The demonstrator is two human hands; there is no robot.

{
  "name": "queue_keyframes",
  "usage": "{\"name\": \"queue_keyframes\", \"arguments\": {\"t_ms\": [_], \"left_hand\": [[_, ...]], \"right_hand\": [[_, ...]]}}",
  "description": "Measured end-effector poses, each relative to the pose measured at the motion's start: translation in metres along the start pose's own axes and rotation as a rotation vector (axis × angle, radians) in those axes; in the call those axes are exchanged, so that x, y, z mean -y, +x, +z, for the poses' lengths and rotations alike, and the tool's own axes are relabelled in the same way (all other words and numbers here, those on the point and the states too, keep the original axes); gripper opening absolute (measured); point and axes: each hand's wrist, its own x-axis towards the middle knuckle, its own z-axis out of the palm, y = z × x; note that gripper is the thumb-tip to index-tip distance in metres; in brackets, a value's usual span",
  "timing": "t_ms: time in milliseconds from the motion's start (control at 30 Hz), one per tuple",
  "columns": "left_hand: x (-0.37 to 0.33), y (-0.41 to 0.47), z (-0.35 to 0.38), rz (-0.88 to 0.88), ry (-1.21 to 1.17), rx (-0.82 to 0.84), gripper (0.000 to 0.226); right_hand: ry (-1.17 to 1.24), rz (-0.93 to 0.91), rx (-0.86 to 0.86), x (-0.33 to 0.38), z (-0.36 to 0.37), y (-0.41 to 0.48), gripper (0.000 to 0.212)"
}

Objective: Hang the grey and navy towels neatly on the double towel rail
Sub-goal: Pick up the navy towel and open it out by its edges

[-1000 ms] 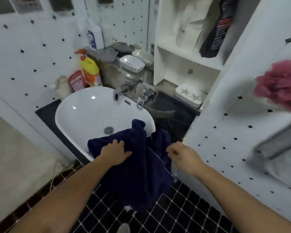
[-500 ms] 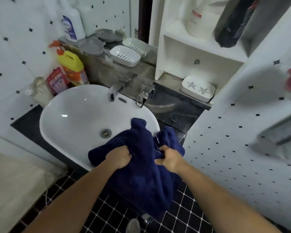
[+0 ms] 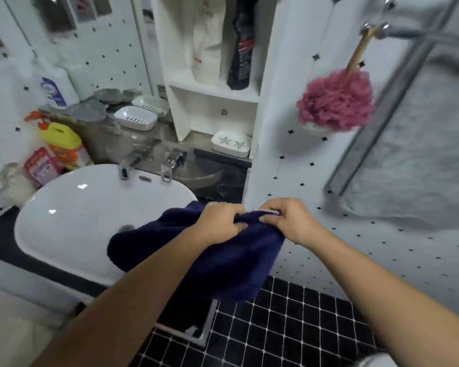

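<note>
The navy towel is bunched up over the front right rim of the white sink. My left hand and my right hand sit side by side, both clenched on its upper edge. The towel sags below my hands and partly rests on the basin. On the right wall the chrome double towel rail slants down, with the grey towel draped over it, blurred.
A pink bath pouf hangs from the rail's near end. Taps, soap dishes and bottles line the counter behind the sink. A white shelf unit stands beside it. Black floor tiles lie below.
My right hand has closed on the navy towel beside my left. Both hands have lifted the towel's edge up and to the right. The view has turned towards the rail.
</note>
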Motion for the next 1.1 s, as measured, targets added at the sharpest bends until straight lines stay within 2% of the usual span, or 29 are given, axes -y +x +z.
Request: {"name": "queue_keyframes", "arguments": {"t_ms": [67,200,300,400,467,533,600,700,767,800,900,967,1033,1100], "left_hand": [[-0.026,0.002,-0.013,-0.009,0.050,-0.006,0.012],[-0.077,0.003,-0.030,-0.017,0.192,0.041,0.021],[-0.131,0.006,-0.049,-0.028,0.255,-0.050,0.032],[-0.189,0.007,-0.076,-0.077,0.039,-0.114,0.029],[-0.226,0.005,-0.087,-0.032,-0.085,-0.162,0.021],[-0.267,0.003,-0.089,0.041,-0.055,-0.234,0.021],[-0.306,0.001,-0.084,0.116,0.090,-0.319,0.030],[-0.346,0.000,-0.076,0.229,0.251,-0.346,0.029],[-0.350,-0.002,-0.075,0.258,0.270,-0.309,0.032],[-0.346,-0.004,-0.076,0.245,0.202,-0.257,0.036],[-0.325,-0.013,-0.064,0.182,-0.174,0.063,0.039],[-0.303,-0.019,-0.042,0.100,-0.341,0.240,0.038],[-0.282,-0.018,-0.021,0.057,-0.442,0.300,0.025],[-0.269,-0.013,-0.012,0.039,-0.629,0.237,0.016]], "right_hand": [[0.023,-0.045,-0.099,-0.009,-0.048,-0.031,0.022],[0.050,-0.104,-0.252,-0.029,-0.138,-0.099,0.024],[0.067,-0.101,-0.309,-0.048,-0.183,-0.141,0.022],[0.152,-0.070,-0.389,-0.064,-0.213,-0.170,0.009],[0.192,-0.045,-0.391,-0.066,-0.224,-0.183,0.005],[0.260,-0.040,-0.343,-0.056,-0.226,-0.191,0.027],[0.315,-0.122,-0.311,-0.037,-0.227,-0.192,0.044],[0.218,-0.238,-0.313,-0.011,-0.233,-0.187,0.032],[0.114,-0.233,-0.323,-0.007,-0.242,-0.187,0.017],[0.088,-0.233,-0.330,-0.009,-0.247,-0.189,0.014],[0.078,-0.251,-0.385,-0.018,-0.259,-0.198,0.034],[0.105,-0.241,-0.499,-0.025,-0.267,-0.205,0.038],[0.158,-0.190,-0.628,-0.033,-0.278,-0.209,0.035],[0.175,-0.137,-0.670,-0.040,-0.286,-0.214,0.032]]}}
